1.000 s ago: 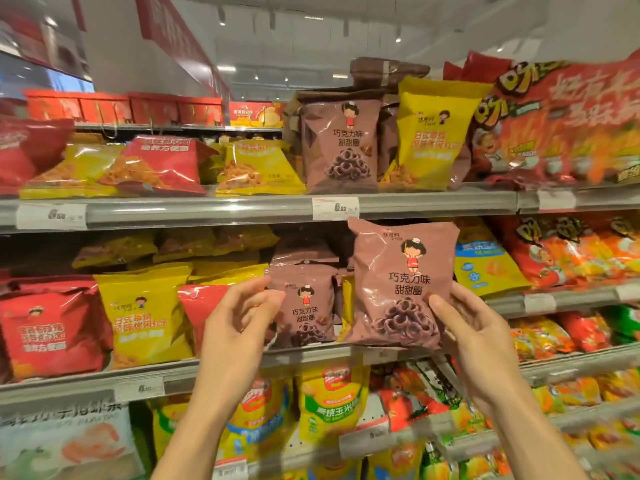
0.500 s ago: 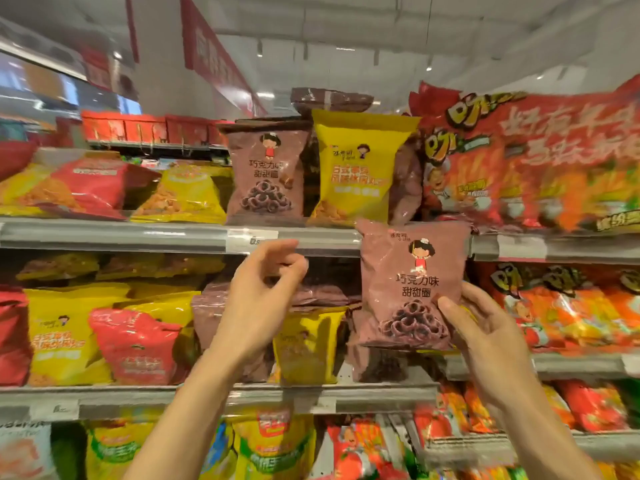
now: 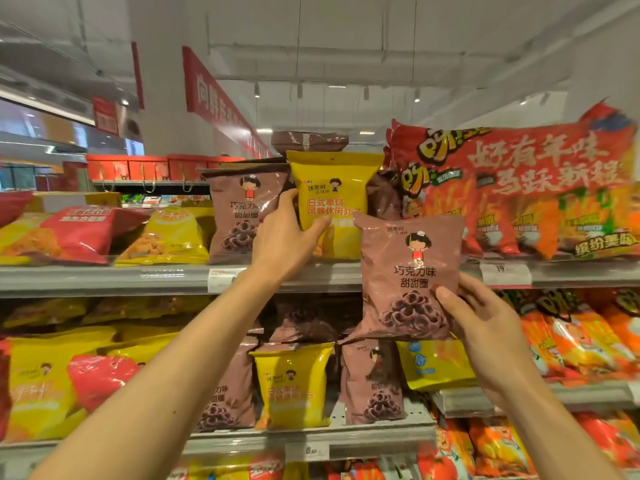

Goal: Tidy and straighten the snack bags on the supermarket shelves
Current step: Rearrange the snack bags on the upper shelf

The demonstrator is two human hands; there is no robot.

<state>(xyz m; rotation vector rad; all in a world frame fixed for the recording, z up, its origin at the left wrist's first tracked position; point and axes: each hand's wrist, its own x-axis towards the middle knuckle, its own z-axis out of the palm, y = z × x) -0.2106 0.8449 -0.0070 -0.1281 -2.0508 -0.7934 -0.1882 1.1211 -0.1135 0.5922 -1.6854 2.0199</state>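
We have the right hand (image 3: pixel 485 327) gripping a brown chocolate-ring bag (image 3: pixel 408 271) by its lower right corner, thumb on the front, held in the air just in front of the top shelf (image 3: pixel 104 275) edge. The left hand (image 3: pixel 284 244) is up at the top shelf, fingers curled round the left edge of the yellow bag (image 3: pixel 332 199), which stands between a shelved brown bag (image 3: pixel 239 216) on its left and the big red pack (image 3: pixel 519 188) on its right.

Step as we read it: clear the yellow bag, slot ours in with the brown ones. To do it well, we pull yellow out straight, don't drag the neighbour over. We then set ours upright, face forward, flush with the shelved brown bag. Bags are slippery and puffy, so light grip.
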